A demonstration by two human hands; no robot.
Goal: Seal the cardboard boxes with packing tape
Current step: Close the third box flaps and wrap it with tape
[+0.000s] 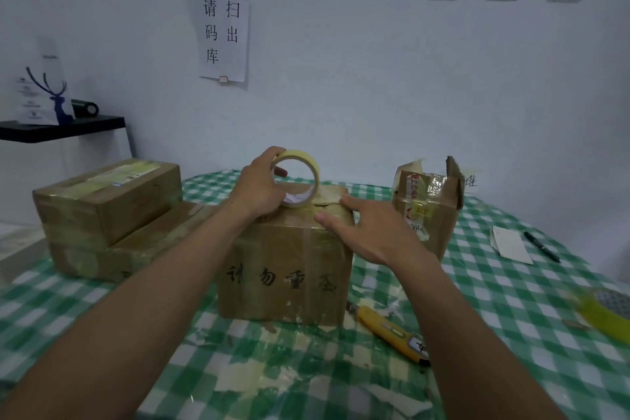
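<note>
A brown cardboard box (286,269) with black printed characters on its front stands in the middle of the table. My left hand (260,186) grips a roll of yellowish packing tape (303,177) standing on edge on the box top, with a finger through its core. My right hand (368,232) lies with straight fingers on the near right edge of the box top, pressing a strip of tape (327,211) that runs from the roll across the flap seam.
Two taped boxes (105,201) are stacked at the left. An open torn box (429,208) stands behind on the right. A yellow utility knife (392,334) lies by the box. A pen (542,246), a paper slip (511,245) and another tape roll (606,310) lie right on the checked tablecloth (494,300).
</note>
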